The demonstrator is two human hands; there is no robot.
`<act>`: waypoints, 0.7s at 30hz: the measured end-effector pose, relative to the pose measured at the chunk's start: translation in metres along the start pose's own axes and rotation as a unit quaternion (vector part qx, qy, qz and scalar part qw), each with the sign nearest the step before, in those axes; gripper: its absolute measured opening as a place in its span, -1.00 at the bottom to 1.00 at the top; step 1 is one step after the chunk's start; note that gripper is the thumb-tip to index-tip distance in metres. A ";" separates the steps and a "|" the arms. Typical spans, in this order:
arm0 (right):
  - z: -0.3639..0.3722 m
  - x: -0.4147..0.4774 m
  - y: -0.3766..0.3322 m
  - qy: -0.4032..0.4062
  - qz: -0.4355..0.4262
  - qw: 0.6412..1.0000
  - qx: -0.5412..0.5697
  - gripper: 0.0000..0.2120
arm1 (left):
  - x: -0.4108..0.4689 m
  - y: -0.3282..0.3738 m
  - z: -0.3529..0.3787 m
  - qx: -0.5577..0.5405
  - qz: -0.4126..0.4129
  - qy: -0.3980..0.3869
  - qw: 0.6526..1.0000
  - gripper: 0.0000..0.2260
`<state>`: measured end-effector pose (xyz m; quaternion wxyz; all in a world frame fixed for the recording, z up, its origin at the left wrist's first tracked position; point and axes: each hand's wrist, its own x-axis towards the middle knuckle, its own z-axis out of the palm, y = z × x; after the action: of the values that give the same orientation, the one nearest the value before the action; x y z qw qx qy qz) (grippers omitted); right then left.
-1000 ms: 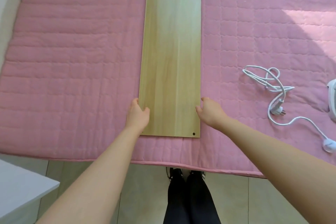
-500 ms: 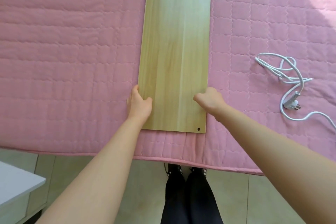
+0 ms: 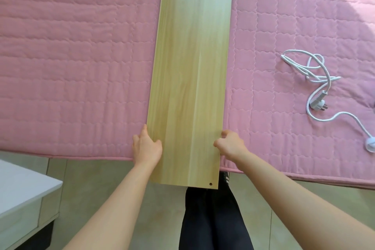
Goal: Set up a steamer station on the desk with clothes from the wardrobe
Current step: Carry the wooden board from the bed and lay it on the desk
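Long pale wooden plank (image 3: 190, 79), centre frame on pink quilted mattress (image 3: 81, 67), long axis running up-frame, near end overhanging; clamped edgewise by left hand (image 3: 146, 146) and right hand (image 3: 230, 144), equally near.

Board (image 3: 188, 87) on bed (image 3: 71, 57) (apparently overhanging), cord (image 3: 317, 105) right

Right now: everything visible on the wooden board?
The wooden board is a long pale plank, laminate-looking grain, one small hole by its near right corner. It lies lengthwise on the pink mattress, near end past the edge, far end out of frame. The left hand and right hand grip its long edges.
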<state>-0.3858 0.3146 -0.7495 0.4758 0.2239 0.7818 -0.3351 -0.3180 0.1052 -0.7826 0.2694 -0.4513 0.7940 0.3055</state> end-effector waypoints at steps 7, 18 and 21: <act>-0.026 0.032 -0.026 0.035 -0.021 0.999 -0.005 -0.62 | 0.024 0.036 -0.020 0.103 0.102 0.043 0.989 -0.53; -0.063 0.059 -0.105 0.051 -0.061 0.996 0.047 -0.54 | 0.104 0.120 -0.041 -0.019 0.120 0.011 0.993 -0.38; -0.059 0.058 -0.105 0.058 -0.054 0.995 0.065 -0.68 | 0.100 0.115 -0.035 0.030 0.114 0.016 0.993 -0.37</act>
<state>-0.5170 0.2892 -0.7497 0.3952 0.2308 0.7955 -0.3971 -0.4695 0.0708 -0.8018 0.2337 -0.3542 0.8531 0.3035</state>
